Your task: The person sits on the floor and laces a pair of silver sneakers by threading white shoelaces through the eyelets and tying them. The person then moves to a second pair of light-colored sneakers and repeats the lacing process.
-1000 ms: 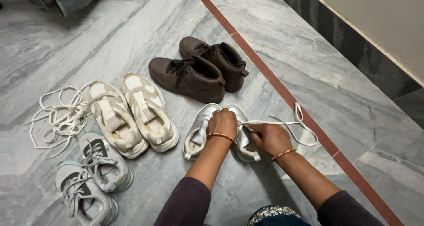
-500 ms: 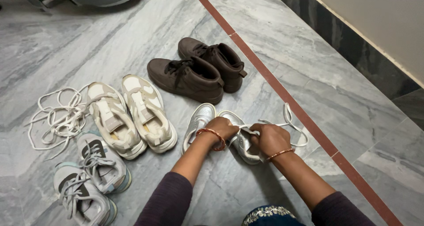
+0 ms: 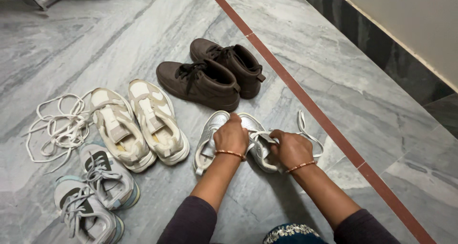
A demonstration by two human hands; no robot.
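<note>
The pair of silver-white sneakers sits on the grey marble floor, just in front of the brown high-top boots. The left hand rests over the pair, between the two shoes, its fingers curled down onto them. The right hand is closed on the white lace at the right sneaker, and the lace's loose ends trail toward the red floor strip. Left of the silver pair lie the cream sneakers. Farther left of those is a heap of loose white laces, and nearer the person than the cream pair are grey running shoes.
</note>
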